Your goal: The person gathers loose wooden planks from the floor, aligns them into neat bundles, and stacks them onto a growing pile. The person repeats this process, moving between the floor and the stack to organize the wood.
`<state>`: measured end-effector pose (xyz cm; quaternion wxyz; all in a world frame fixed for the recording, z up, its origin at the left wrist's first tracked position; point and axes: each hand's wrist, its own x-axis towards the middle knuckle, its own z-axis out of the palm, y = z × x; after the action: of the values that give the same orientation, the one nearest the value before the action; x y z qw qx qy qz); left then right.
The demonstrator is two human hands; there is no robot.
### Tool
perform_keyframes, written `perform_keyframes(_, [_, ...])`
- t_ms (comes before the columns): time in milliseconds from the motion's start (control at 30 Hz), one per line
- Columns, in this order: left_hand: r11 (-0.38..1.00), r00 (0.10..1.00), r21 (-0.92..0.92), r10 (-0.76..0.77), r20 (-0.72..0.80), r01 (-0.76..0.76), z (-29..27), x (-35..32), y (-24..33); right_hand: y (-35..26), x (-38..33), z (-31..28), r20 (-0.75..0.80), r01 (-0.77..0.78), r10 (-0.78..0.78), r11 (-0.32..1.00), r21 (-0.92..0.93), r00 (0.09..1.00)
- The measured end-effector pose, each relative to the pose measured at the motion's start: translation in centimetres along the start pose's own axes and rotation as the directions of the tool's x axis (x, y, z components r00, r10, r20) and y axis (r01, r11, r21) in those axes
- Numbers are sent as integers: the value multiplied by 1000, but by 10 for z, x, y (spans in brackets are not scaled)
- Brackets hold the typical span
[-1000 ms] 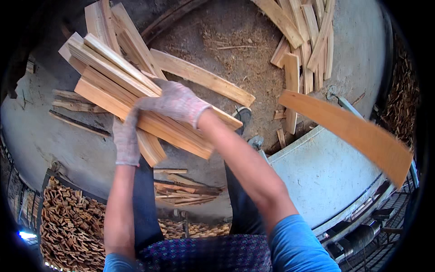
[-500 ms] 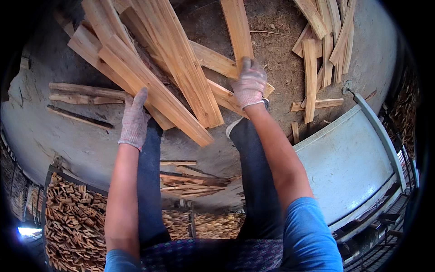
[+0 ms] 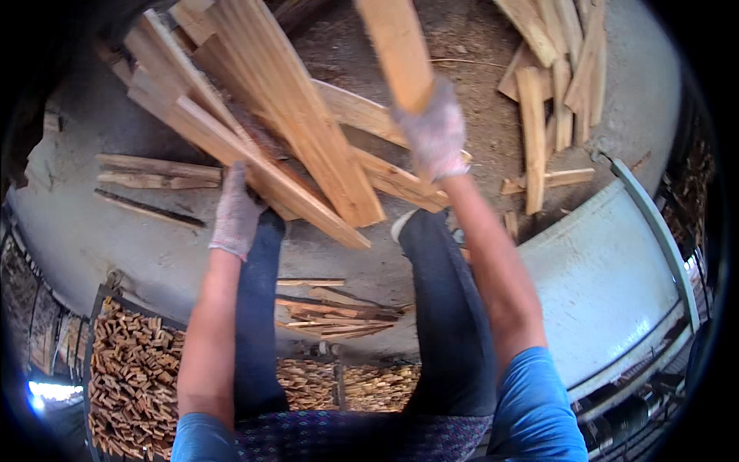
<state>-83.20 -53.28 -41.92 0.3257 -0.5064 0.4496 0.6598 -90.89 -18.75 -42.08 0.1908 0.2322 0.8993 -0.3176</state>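
- Right hand grasps the near end of a board — it points away from the body.
- Left hand touches the fanned board pile — fingers partly hidden, grip cannot be told.

No legible text, as far as visible

Short wood blocks fill a dark-framed container at lower left. A pale metal panel stands at right; thin scraps and a dark-edged slat lie on the grey floor. The dim parts below the panel may be machinery.
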Motion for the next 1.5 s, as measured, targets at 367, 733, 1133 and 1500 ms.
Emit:
perform_keyframes(367, [992, 996, 94, 84, 15, -85, 12, -3, -3, 83, -11, 7, 275, 191, -74, 883, -429, 959])
perform_keyframes(733, [938, 955, 334, 178, -238, -91, 47, -5, 5, 96, 1, -27, 276, 331, -201, 740, -586, 940])
perform_keyframes(1133, [860, 916, 448, 355, -186, -242, 57, -18, 11, 10, -62, -32, 388, 6, 32, 995, -96, 921])
perform_keyframes(1500, [831, 874, 482, 426, -235, -276, 49, -6, -11, -38, -17, 63, 639, -335, 81, 898, 287, 765])
